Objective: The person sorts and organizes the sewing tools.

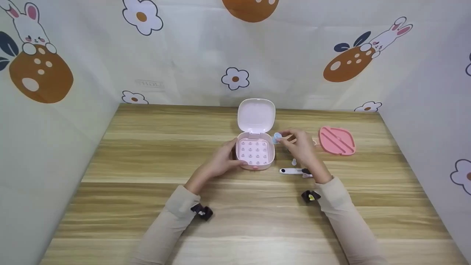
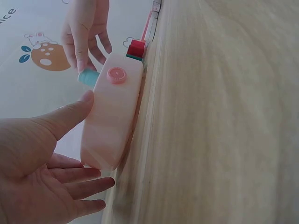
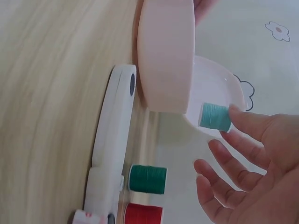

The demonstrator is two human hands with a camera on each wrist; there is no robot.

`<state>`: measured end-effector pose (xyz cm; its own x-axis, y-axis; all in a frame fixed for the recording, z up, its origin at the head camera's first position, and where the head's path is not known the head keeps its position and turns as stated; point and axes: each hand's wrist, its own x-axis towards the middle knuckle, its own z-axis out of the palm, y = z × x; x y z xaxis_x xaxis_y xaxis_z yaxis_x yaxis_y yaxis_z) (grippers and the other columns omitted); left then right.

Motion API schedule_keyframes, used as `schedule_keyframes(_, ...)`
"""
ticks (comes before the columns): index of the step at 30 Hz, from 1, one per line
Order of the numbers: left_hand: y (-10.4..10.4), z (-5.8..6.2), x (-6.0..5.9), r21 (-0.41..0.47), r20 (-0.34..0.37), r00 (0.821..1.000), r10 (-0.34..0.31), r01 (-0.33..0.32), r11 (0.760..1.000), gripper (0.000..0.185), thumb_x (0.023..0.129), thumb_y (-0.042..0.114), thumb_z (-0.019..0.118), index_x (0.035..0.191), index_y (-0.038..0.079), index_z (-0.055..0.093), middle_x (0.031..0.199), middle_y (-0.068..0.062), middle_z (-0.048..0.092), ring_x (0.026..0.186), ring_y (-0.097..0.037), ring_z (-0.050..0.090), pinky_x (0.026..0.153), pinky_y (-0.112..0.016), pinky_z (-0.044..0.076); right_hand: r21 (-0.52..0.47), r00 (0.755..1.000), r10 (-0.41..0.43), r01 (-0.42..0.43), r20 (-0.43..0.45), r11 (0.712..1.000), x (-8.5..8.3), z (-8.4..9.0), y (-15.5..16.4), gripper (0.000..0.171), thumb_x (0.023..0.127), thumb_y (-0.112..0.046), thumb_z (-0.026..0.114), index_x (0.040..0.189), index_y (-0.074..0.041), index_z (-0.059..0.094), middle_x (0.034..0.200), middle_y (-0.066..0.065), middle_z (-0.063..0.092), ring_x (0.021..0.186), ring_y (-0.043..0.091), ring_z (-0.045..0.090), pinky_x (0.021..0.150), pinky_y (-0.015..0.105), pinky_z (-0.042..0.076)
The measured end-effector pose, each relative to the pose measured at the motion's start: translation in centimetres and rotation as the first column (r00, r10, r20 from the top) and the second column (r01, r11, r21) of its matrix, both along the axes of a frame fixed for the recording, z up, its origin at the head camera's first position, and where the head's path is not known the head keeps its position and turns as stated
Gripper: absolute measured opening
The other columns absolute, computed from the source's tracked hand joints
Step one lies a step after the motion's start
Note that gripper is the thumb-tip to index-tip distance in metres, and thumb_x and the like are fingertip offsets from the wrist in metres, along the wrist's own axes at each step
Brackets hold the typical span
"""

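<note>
Pegs in the open pink plastic sewing box (image 1: 255,151) look bare, though the view is small; the right hand (image 1: 300,145) pinches a light-blue thread spool (image 3: 215,116) beside it. Left hand (image 1: 220,162) rests open against the box; green (image 3: 147,179) and red spools (image 3: 144,215) wait on the worktop (image 1: 147,206).

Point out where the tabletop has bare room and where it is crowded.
Bare wood lies left of the pink box and along the table's near edge. It is crowded between the box and the pink tray, where the right hand holds a light blue spool.
</note>
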<state>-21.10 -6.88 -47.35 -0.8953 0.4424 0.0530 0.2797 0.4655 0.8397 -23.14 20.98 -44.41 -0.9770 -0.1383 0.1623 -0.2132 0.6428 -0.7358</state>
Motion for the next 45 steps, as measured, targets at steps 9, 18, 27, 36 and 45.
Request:
schedule_keyframes(9,0.0,-0.1,-0.1,-0.007,0.014,1.0,0.003,-0.002,1.0,0.085,0.092,0.012,0.082,0.159,-0.011,0.033,0.157,-0.031,0.047,0.149,-0.041,0.043,0.128,-0.049,0.031,-0.021,0.999,0.033,-0.033,0.011,0.999,-0.2,-0.2,-1.1,0.025,0.097,-0.008,0.075,0.117,0.006,0.075,0.114,0.024,0.074,0.098,0.038,0.069,0.086,0.043,0.06)
schedule_keyframes(18,-0.1,-0.1,0.0,-0.014,0.017,1.0,0.01,-0.009,1.0,0.087,0.092,0.015,0.082,0.158,-0.012,0.033,0.156,-0.032,0.047,0.148,-0.043,0.044,0.128,-0.05,0.03,-0.011,0.998,0.049,-0.048,0.042,0.999,-0.8,-0.7,-1.8,0.025,0.098,-0.008,0.073,0.12,0.005,0.075,0.117,0.023,0.074,0.1,0.036,0.069,0.091,0.047,0.061)
schedule_keyframes(27,-0.1,-0.3,-0.3,0.025,-0.037,0.999,-0.035,0.036,0.999,0.084,0.091,0.011,0.082,0.16,-0.004,0.037,0.155,-0.027,0.051,0.145,-0.038,0.048,0.125,-0.05,0.036,0.012,0.998,0.068,-0.069,0.012,0.998,-1.3,-1.2,-2.6,0.023,0.097,-0.008,0.075,0.116,0.004,0.077,0.111,0.021,0.077,0.095,0.036,0.072,0.089,0.049,0.062)
schedule_keyframes(36,-0.1,-0.2,-0.1,0.018,-0.021,1.0,-0.022,0.022,1.0,0.084,0.092,0.012,0.082,0.16,-0.006,0.036,0.157,-0.029,0.049,0.149,-0.04,0.044,0.128,-0.05,0.031,0.026,0.997,0.068,-0.069,0.036,0.997,-1.5,-1.6,-2.9,0.024,0.097,-0.007,0.075,0.117,0.006,0.075,0.114,0.023,0.075,0.095,0.037,0.074,0.089,0.048,0.063)
schedule_keyframes(45,-0.1,0.0,0.0,-0.016,-0.011,1.0,-0.009,0.009,1.0,0.086,0.092,0.015,0.082,0.159,-0.01,0.034,0.158,-0.03,0.046,0.15,-0.041,0.042,0.129,-0.049,0.03,0.069,0.997,0.072,-0.073,0.022,0.995,-1.7,-2.0,-3.2,0.023,0.095,-0.007,0.076,0.117,0.001,0.077,0.111,0.019,0.075,0.09,0.03,0.071,0.082,0.039,0.059)
